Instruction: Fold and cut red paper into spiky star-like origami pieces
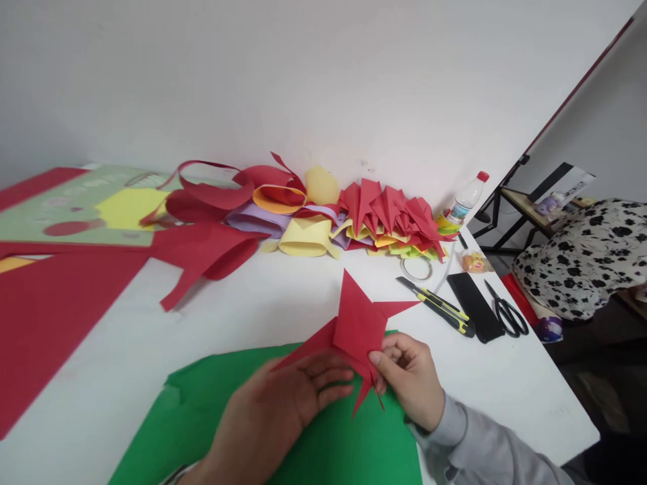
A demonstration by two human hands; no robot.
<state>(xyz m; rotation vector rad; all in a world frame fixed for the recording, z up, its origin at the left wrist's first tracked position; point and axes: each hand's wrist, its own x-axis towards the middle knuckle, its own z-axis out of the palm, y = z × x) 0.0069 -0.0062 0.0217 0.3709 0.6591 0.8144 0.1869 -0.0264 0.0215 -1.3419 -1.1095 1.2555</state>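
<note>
White wall and a white surface (263, 296) fill the head view, with a corner of the room opening on the right.

Near the front edge, both hands hold a red folded paper (356, 329) with long pointed tips, just above a green sheet (202, 404) that lies flat on the surface. The left hand (283, 404) has its fingers stretched out together along the paper's lower left point. Its thumb is hidden, so I cannot tell whether it grips. The right hand (412, 377), in a grey sleeve, is closed on the paper's lower right edge, pinching it between thumb and fingertips.

Far against the wall runs a heap of paper pieces (323, 215) in red, yellow, purple and orange, curled on the left and folded into points on the right. A plastic bottle (465, 199) stands at its right end. Near it lie a tape roll (417, 267), a yellow-and-black utility knife (437, 306), a flat black object (475, 306) and scissors (508, 313). On the left, a large red sheet (45, 316) covers the surface. Beyond the right edge, well apart, sits a black-and-white patterned cloth (581, 259).
</note>
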